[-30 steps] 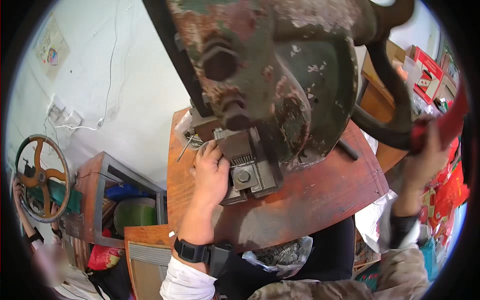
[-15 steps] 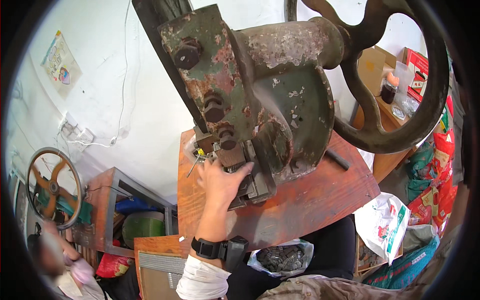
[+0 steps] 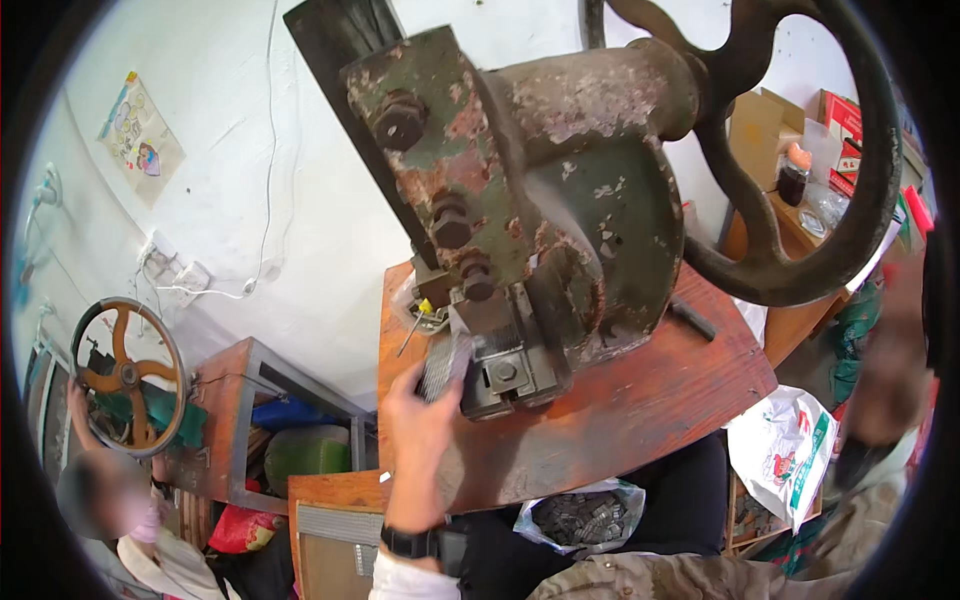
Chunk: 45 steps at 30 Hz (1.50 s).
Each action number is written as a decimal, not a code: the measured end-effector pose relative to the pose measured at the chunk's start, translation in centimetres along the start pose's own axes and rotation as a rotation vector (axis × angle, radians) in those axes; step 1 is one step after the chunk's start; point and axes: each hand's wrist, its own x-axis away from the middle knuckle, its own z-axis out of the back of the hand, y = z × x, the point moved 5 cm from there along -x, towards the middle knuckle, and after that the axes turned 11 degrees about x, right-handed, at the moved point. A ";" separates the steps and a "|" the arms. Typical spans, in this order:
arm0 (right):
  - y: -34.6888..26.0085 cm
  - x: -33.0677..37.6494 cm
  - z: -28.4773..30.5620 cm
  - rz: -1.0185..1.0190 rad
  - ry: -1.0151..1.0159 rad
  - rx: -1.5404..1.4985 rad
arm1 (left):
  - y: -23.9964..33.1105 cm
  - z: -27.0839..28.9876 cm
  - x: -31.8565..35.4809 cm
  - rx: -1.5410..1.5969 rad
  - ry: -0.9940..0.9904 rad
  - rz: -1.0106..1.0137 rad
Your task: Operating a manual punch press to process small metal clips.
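Observation:
My left hand [image 3: 420,425] pinches a small grey ridged metal plate [image 3: 441,368] between thumb and fingers, at the left side of the press bed. Beside it, the press's die block [image 3: 506,372] shows a bolt in its middle. The old green press [image 3: 480,180] with peeling paint rises above, its ram with large bolts over the die. A big dark handwheel [image 3: 745,190] curves at the upper right. My right hand [image 3: 888,350] shows at the right edge, smeared by motion; its fingers cannot be made out.
The press stands on a reddish wooden table [image 3: 640,400]. A clear bag of small metal pieces [image 3: 585,517] lies at my lap. A white bag [image 3: 785,450] lies right. At left, a co-worker's hand [image 3: 76,397] touches another handwheel [image 3: 128,375]. A metal rod [image 3: 692,318] juts beside the press.
My left hand has drawn back from under the ram, toward me, and the ridged metal plate now shows in it. My blurred right arm has come into view at the right edge.

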 end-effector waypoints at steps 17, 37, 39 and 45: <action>-15.1 10.8 -15.3 -0.634 -0.319 -0.687 | -2.3 -0.4 10.5 -0.721 -0.200 -0.105; -15.6 10.7 -15.4 -0.737 -0.295 -0.527 | -2.9 1.7 9.8 1.262 0.040 0.687; -15.7 10.8 -15.4 -0.731 -0.314 -0.528 | -2.5 2.1 11.0 1.330 0.035 0.723; -16.1 10.7 -15.4 -0.701 -0.302 -0.525 | -3.6 2.7 15.2 1.450 0.025 0.835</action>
